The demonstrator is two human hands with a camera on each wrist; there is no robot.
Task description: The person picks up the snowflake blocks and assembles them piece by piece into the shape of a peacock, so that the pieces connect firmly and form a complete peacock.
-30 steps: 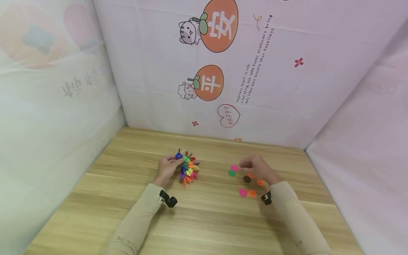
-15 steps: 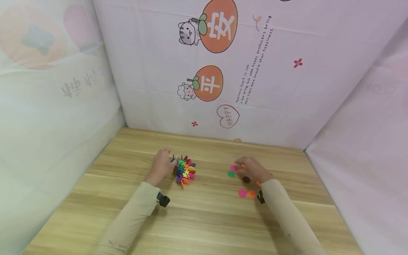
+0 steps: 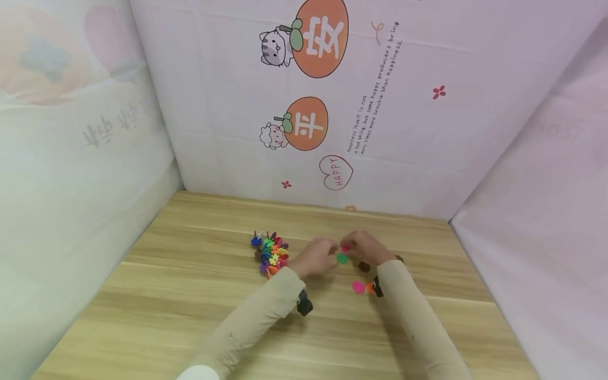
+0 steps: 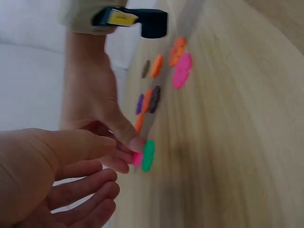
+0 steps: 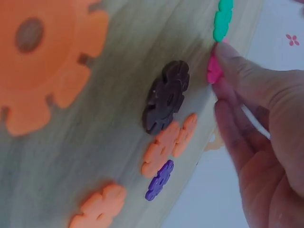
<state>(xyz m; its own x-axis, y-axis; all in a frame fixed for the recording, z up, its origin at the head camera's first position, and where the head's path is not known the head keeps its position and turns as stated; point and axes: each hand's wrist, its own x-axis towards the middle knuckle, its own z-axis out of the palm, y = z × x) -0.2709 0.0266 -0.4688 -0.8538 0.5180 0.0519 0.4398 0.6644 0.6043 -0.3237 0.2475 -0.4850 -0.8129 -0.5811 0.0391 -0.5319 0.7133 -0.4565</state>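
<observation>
My right hand (image 3: 369,247) pinches a pink snowflake disc (image 5: 214,70) between thumb and fingers at the right of the table. A green snowflake disc (image 5: 222,21) lies right beside the pink one, overlapping it in the left wrist view. Close to its left, my left hand (image 3: 313,257) hovers with thumb extended and fingers loosely bent, nothing between them. Behind the left hand, toward the left, sits a cluster of many-coloured interlocked snowflake discs (image 3: 273,253) on the table, its near end partly hidden by the left sleeve.
Loose discs lie around the right wrist: a dark brown disc (image 5: 167,97), orange discs (image 5: 161,149) and a purple disc (image 5: 159,180). Nearer the front are another pink disc (image 3: 358,287) and an orange disc (image 3: 369,287). Printed cloth walls (image 3: 404,158) border the wooden table (image 3: 190,295).
My left hand has left the disc cluster and moved right, up beside the right hand. The right hand has shifted slightly left onto the pink disc.
</observation>
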